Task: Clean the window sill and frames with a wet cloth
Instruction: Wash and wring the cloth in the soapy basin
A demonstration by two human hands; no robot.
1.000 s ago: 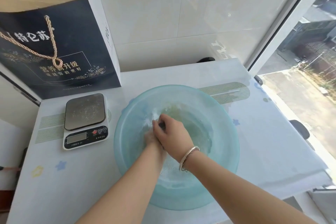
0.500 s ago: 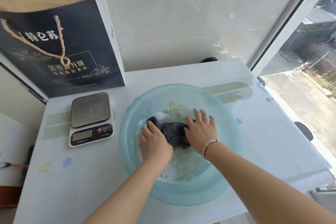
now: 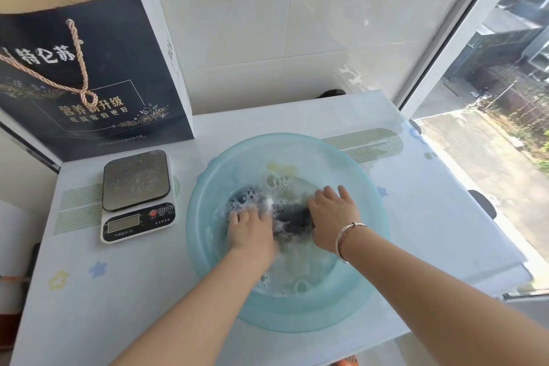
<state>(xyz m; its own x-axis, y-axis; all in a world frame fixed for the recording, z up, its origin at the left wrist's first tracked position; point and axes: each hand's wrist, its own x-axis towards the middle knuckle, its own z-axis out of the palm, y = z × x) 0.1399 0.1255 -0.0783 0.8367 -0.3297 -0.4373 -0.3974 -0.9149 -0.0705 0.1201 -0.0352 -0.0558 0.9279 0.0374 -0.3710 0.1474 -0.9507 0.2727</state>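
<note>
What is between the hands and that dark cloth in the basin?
Nothing visible. The left hand and right hand already rest on the dark cloth, which lies in soapy water inside the blue basin.

Both forearms bare, no sleeves in view. Left hand (image 3: 252,229) wore nothing. Right hand (image 3: 332,223) plain too; thin silver-toned bangle (image 3: 346,236) with reddish strand circled right wrist.

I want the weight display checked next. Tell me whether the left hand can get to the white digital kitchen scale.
Probably yes. The left hand presses the dark wet cloth in the translucent blue plastic basin; the white digital kitchen scale sits just beyond its left rim, nothing between.
</note>
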